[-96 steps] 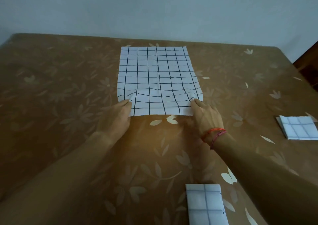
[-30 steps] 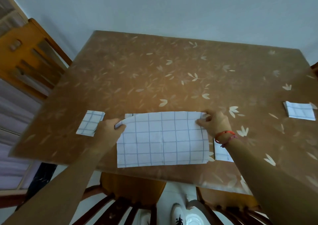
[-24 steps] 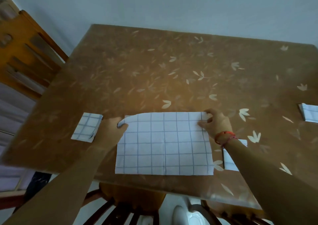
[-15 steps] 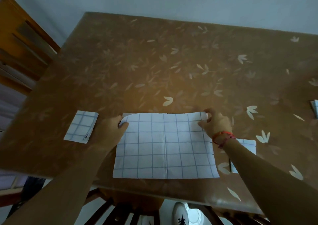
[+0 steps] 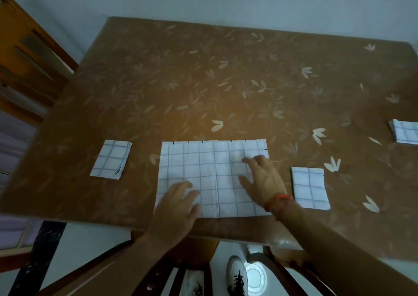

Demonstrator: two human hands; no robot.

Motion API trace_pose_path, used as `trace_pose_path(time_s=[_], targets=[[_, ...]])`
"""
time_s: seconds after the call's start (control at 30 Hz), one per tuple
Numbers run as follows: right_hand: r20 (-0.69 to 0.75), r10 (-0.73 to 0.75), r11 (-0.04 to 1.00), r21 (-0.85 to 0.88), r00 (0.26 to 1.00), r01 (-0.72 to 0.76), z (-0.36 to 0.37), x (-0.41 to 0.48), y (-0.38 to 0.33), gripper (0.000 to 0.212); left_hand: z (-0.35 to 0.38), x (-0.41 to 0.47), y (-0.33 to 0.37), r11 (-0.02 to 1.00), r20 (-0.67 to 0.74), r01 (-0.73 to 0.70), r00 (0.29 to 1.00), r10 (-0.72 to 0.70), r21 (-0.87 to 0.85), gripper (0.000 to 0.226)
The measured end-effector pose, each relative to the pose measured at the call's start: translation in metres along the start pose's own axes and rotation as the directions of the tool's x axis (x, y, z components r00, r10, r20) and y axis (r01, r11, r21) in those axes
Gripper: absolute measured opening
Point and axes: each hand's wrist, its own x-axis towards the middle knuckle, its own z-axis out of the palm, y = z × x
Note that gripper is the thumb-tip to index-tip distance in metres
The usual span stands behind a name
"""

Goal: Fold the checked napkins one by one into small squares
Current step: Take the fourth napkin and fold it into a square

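Both hands have let go of the far corners they pinched half a second ago and now lie on top of the half-folded napkin (image 5: 210, 160), which has settled flat. The left hand (image 5: 178, 202) rests palm down on its near left part, fingers straight and spread, gripping nothing. The right hand (image 5: 263, 179) presses the right half the same way, fingers loosely spread, with a red string bracelet (image 5: 279, 202) at the wrist.

The napkin is a thin white rectangle with a blue-grey grid and a faint centre crease. It lies near the front edge of the counter (image 5: 203, 81), whose glossy brown covering carries pale leaf prints. A small folded square (image 5: 112, 159) lies to the left and a second folded square (image 5: 309, 188) just right of the right wrist, both apart from the napkin.

A third folded piece (image 5: 404, 134) is cut off by the right edge, and its number of layers is hard to tell. Motion blurs the left fingers.
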Motion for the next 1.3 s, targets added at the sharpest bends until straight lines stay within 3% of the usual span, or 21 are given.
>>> trace_pose_path(time_s=[0.1,0.23,0.43,0.6,0.73,0.93,1.1,1.3], targets=[[0.04,-0.106,0.994,-0.012,0.994,0.106,0.026,-0.048,-0.017,0.051,0.022,-0.044,0.025,0.992,0.092,-0.124,0.988,0.122,0.013,0.035],[0.102,-0.201,0.966,-0.144,0.974,0.215,0.05,-0.094,-0.03,0.059,0.035,-0.064,0.034,0.977,0.169,-0.153,0.977,0.128,0.146,0.052],[0.202,-0.125,0.953,-0.249,0.971,0.175,0.061,-0.104,-0.024,0.062,0.044,-0.062,0.03,0.966,0.248,-0.091,0.968,0.028,0.244,0.06],[0.205,-0.086,0.954,-0.265,0.975,0.14,0.063,-0.101,-0.024,0.065,0.05,-0.058,0.026,0.964,0.306,-0.086,0.952,0.005,0.252,0.062],[0.191,-0.095,0.955,-0.258,0.977,0.143,0.062,-0.103,-0.025,0.066,0.048,-0.059,0.027,0.96,0.291,-0.1,0.956,0.019,0.263,0.067],[0.262,-0.4,0.872,-0.189,0.879,0.453,0.076,-0.116,-0.044,0.064,0.05,-0.07,0.032,0.96,0.285,-0.146,0.956,0.074,0.239,0.063],[0.302,-0.401,0.863,-0.193,0.865,0.468,0.085,-0.114,-0.051,0.062,0.049,-0.07,0.026,0.96,0.276,-0.154,0.957,0.086,0.233,0.061],[0.317,-0.323,0.897,-0.199,0.892,0.395,0.079,-0.115,-0.047,0.069,0.043,-0.081,0.006,0.966,0.255,0.028,0.962,-0.095,0.256,0.057]])
